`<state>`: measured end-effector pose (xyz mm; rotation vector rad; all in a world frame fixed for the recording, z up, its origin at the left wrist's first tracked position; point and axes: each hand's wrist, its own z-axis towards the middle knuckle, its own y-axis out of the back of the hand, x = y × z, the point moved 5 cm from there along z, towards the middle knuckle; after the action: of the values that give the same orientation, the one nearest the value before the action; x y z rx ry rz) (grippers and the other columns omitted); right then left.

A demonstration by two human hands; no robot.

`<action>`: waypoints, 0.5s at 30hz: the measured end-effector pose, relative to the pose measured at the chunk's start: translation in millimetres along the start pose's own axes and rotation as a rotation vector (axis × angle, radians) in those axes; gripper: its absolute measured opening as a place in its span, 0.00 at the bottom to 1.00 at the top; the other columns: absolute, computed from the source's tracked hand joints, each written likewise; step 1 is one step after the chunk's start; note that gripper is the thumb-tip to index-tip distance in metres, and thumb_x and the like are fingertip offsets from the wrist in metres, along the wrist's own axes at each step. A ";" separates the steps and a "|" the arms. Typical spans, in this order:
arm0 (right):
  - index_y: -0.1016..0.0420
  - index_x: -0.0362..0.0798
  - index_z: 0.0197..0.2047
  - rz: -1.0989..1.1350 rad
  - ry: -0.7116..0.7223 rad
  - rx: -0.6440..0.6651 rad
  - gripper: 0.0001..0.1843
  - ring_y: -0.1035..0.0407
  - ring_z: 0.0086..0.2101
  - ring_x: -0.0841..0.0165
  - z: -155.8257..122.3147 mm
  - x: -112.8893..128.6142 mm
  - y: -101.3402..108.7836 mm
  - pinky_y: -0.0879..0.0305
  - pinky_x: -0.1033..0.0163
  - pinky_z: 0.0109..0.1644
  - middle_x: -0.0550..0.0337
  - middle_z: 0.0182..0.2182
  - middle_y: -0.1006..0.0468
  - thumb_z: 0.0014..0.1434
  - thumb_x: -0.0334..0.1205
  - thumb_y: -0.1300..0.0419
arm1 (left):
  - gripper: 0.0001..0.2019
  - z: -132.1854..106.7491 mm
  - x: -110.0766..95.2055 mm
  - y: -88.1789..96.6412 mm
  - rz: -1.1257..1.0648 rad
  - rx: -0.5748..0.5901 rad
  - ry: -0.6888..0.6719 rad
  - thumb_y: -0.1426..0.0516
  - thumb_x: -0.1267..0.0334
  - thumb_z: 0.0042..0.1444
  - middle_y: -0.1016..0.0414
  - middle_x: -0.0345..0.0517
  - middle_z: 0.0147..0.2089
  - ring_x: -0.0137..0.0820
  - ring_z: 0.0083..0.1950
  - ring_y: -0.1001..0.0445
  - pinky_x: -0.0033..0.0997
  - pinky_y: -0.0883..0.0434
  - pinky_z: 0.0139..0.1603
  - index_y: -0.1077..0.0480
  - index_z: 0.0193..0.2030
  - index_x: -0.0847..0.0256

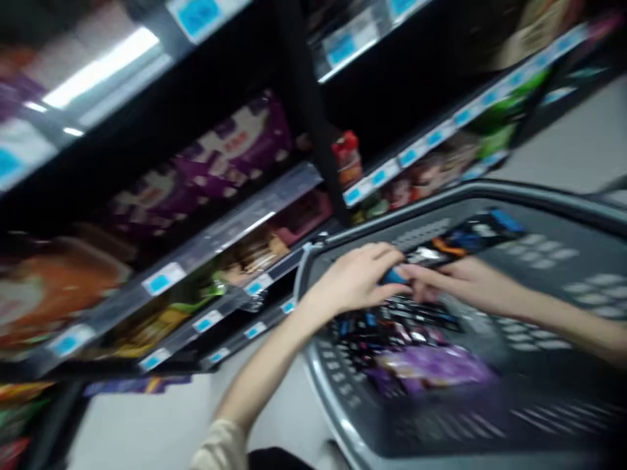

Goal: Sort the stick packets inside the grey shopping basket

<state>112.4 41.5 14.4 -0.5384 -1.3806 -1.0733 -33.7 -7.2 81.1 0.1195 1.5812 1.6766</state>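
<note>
A long, narrow black packet point(473, 236) with blue ends and an orange mark lies slantwise over a grey plastic shopping basket or cart point(533, 375). My left hand point(365, 277) has its fingers closed at the packet's near blue end. Close beside it, my right hand point(458, 282) grips the packet from below, with the fingers partly hidden. Under both hands, several dark shiny packets point(392, 326) are heaped in the basket. A purple packet point(441, 365) rests in front of them. Motion blur makes the print unreadable.
Tilted in view, dark store shelves point(304, 85) with blue-and-white price tags run along the left and back. Purple packages point(235, 153) and orange packages point(53, 287) stand on them. A red-capped item point(347, 156) is near the basket's rim. Pale floor point(147, 424) shows below.
</note>
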 end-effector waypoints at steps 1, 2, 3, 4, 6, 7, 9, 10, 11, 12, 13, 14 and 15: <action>0.20 0.49 0.24 -0.016 -0.054 0.097 0.30 0.28 0.23 0.67 -8.8 -3.6 9.4 0.28 0.62 0.28 0.52 0.21 0.22 0.62 0.67 0.36 | 0.10 1.6 4.3 -6.1 0.011 -0.012 0.009 0.40 0.58 0.64 0.22 0.57 0.53 0.46 0.57 0.22 0.47 0.25 0.60 0.29 0.50 0.57; 0.20 0.49 0.23 -0.010 -0.092 0.186 0.32 0.29 0.21 0.67 -13.6 -6.3 14.9 0.29 0.61 0.26 0.54 0.19 0.23 0.61 0.69 0.37 | 0.10 3.6 7.9 -13.3 0.032 -0.018 0.015 0.41 0.58 0.64 0.23 0.55 0.52 0.45 0.55 0.22 0.46 0.24 0.58 0.30 0.50 0.58; 0.19 0.49 0.25 0.016 -0.108 0.242 0.32 0.28 0.22 0.67 -14.8 -8.4 18.1 0.28 0.61 0.27 0.55 0.20 0.21 0.62 0.70 0.38 | 0.09 5.7 10.6 -19.8 0.054 -0.029 0.025 0.42 0.59 0.65 0.23 0.54 0.51 0.43 0.53 0.22 0.44 0.24 0.56 0.31 0.50 0.58; 0.19 0.48 0.27 0.019 -0.100 0.255 0.31 0.27 0.23 0.67 -13.3 -9.9 20.7 0.29 0.62 0.27 0.56 0.22 0.19 0.62 0.68 0.38 | 0.09 7.4 12.0 -24.9 0.074 -0.045 0.035 0.43 0.60 0.65 0.24 0.53 0.50 0.42 0.52 0.23 0.42 0.24 0.55 0.32 0.50 0.58; 0.18 0.47 0.29 0.009 -0.062 0.267 0.28 0.26 0.24 0.67 -8.3 -12.2 21.5 0.30 0.63 0.27 0.56 0.24 0.18 0.63 0.65 0.36 | 0.09 9.2 12.2 -30.0 0.101 -0.078 0.054 0.44 0.63 0.65 0.24 0.52 0.50 0.40 0.52 0.23 0.40 0.25 0.55 0.33 0.51 0.59; 0.17 0.47 0.30 -0.001 -0.044 0.269 0.27 0.26 0.25 0.67 -6.3 -12.7 21.2 0.30 0.63 0.27 0.56 0.24 0.17 0.64 0.64 0.36 | 0.10 9.2 12.0 -30.4 0.109 -0.093 0.064 0.45 0.64 0.64 0.24 0.51 0.51 0.40 0.52 0.23 0.40 0.25 0.55 0.33 0.52 0.59; 0.17 0.47 0.30 -0.037 -0.022 0.259 0.27 0.27 0.24 0.68 -3.9 -12.7 21.8 0.31 0.63 0.27 0.55 0.25 0.17 0.65 0.63 0.37 | 0.12 8.0 12.4 -28.6 0.119 -0.118 0.086 0.44 0.63 0.64 0.24 0.51 0.52 0.40 0.53 0.23 0.39 0.25 0.54 0.34 0.54 0.59; 0.16 0.47 0.29 -0.066 -0.020 0.249 0.28 0.28 0.23 0.68 -3.2 -12.3 22.8 0.33 0.63 0.26 0.55 0.25 0.17 0.66 0.63 0.38 | 0.13 7.0 13.1 -26.9 0.122 -0.130 0.100 0.44 0.62 0.65 0.24 0.51 0.52 0.40 0.53 0.23 0.39 0.25 0.53 0.34 0.55 0.58; 0.17 0.47 0.28 -0.099 -0.022 0.238 0.28 0.29 0.22 0.68 -2.4 -11.5 24.3 0.35 0.63 0.25 0.55 0.24 0.18 0.66 0.63 0.39 | 0.13 5.9 13.9 -25.2 0.126 -0.142 0.113 0.44 0.61 0.65 0.24 0.51 0.53 0.40 0.53 0.22 0.39 0.25 0.52 0.34 0.55 0.58; 0.17 0.47 0.27 -0.131 -0.023 0.227 0.29 0.30 0.21 0.69 -1.4 -10.5 25.9 0.37 0.63 0.24 0.55 0.23 0.18 0.67 0.63 0.40 | 0.14 4.8 14.7 -23.3 0.131 -0.152 0.125 0.44 0.61 0.65 0.24 0.51 0.53 0.40 0.53 0.22 0.39 0.25 0.52 0.34 0.55 0.58; 0.17 0.47 0.26 -0.156 -0.020 0.219 0.30 0.31 0.20 0.69 -0.1 -9.1 27.4 0.38 0.63 0.23 0.55 0.22 0.18 0.67 0.62 0.40 | 0.13 3.9 15.4 -21.5 0.133 -0.161 0.134 0.44 0.61 0.64 0.23 0.51 0.52 0.40 0.53 0.22 0.39 0.25 0.52 0.34 0.55 0.58; 0.17 0.47 0.26 -0.170 -0.005 0.215 0.29 0.31 0.20 0.69 1.5 -7.1 28.5 0.38 0.63 0.23 0.56 0.22 0.19 0.67 0.62 0.40 | 0.13 3.1 16.0 -19.5 0.132 -0.171 0.144 0.44 0.61 0.64 0.23 0.51 0.52 0.40 0.52 0.22 0.39 0.25 0.52 0.34 0.54 0.58; 0.16 0.47 0.28 -0.180 0.018 0.218 0.28 0.30 0.20 0.69 3.1 -5.0 29.2 0.38 0.63 0.24 0.56 0.23 0.18 0.67 0.61 0.39 | 0.13 2.4 16.6 -17.2 0.125 -0.189 0.153 0.44 0.62 0.63 0.23 0.51 0.52 0.39 0.52 0.22 0.40 0.25 0.52 0.34 0.54 0.57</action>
<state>136.2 58.9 18.2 -0.2478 -1.5301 -1.0511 -35.1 2.7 59.3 -0.0075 1.5435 1.9639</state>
